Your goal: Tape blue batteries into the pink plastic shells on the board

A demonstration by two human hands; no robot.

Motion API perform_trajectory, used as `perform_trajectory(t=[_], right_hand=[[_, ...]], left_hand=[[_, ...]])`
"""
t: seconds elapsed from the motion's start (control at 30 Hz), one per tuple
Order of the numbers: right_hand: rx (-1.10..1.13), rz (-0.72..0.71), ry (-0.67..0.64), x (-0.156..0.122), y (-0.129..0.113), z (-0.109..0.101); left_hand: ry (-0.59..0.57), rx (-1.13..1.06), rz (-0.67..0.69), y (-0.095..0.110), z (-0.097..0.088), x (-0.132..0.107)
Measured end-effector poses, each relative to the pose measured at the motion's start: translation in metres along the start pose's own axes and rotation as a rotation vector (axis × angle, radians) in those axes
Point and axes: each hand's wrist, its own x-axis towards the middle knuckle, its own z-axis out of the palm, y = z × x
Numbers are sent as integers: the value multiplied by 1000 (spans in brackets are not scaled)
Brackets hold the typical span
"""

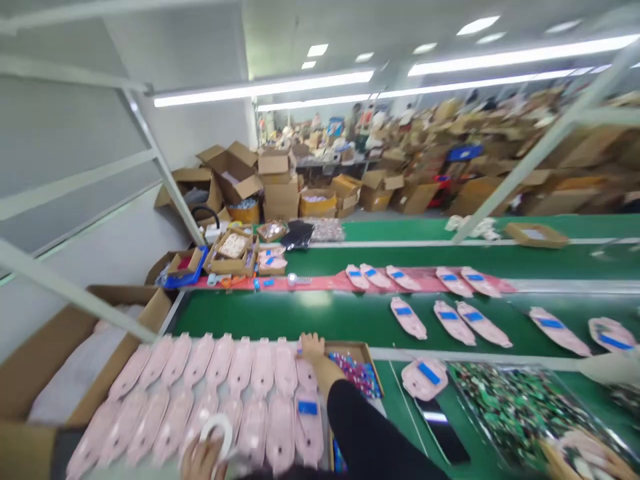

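Two rows of pale pink plastic shells [263, 370] lie on the bench in front of me. My left hand [200, 460], low in the view, is closed on a white ring that looks like a roll of tape [220, 430], held over the front row. My right hand [313, 348] is at the far end of the last shell in the back row [306, 377], fingers bent down over it; what they pinch is hidden. Just in front lies a shell with a blue rectangular piece [307, 408]. A box of small blue and red parts [356, 373] sits beside my right forearm.
Shells with blue pieces lie on the green conveyor [310, 313] and a pink strip [325, 283]. On the right are a phone [445, 433], another shell [425, 379] and a tray of green circuit boards [530, 407]. A large carton [80, 353] stands left; frame bars [160, 160] slant overhead.
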Motion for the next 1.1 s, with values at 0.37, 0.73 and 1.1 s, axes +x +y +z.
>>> perform_trajectory(t=[0.37, 0.73, 1.1], right_hand=[[244, 124, -98, 5, 13, -19], [1200, -488, -518, -216, -131, 46], [727, -34, -27, -160, -2, 20]], left_hand=[[-199, 14, 92, -13, -18, -7], [-111, -61, 374, -12, -20, 38], [12, -109, 424, -18, -19, 47]])
